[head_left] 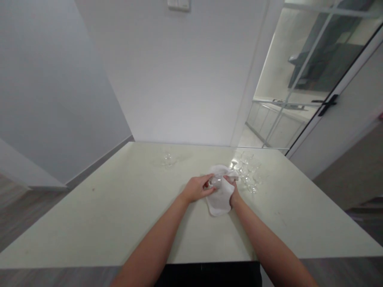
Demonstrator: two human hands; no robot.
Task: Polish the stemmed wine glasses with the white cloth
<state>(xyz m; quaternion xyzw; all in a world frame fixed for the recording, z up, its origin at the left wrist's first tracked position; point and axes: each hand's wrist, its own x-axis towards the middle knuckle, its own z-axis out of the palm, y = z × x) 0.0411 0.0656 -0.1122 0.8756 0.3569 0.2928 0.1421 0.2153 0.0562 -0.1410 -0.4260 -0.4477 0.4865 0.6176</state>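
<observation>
A clear glass is held on its side above the table, its bowl in the fingers of my left hand. My right hand grips a white cloth that is wrapped around the right end of the glass. Part of the cloth hangs down between my hands toward the tabletop. Folds of cloth hide the glass's far end and some of my right fingers. Just right of my right hand stands a cluster of several clear glasses.
Another clear glass item stands apart at the back left of the pale table. A white wall rises behind the table's back edge. At the right is a glazed door with a black handle.
</observation>
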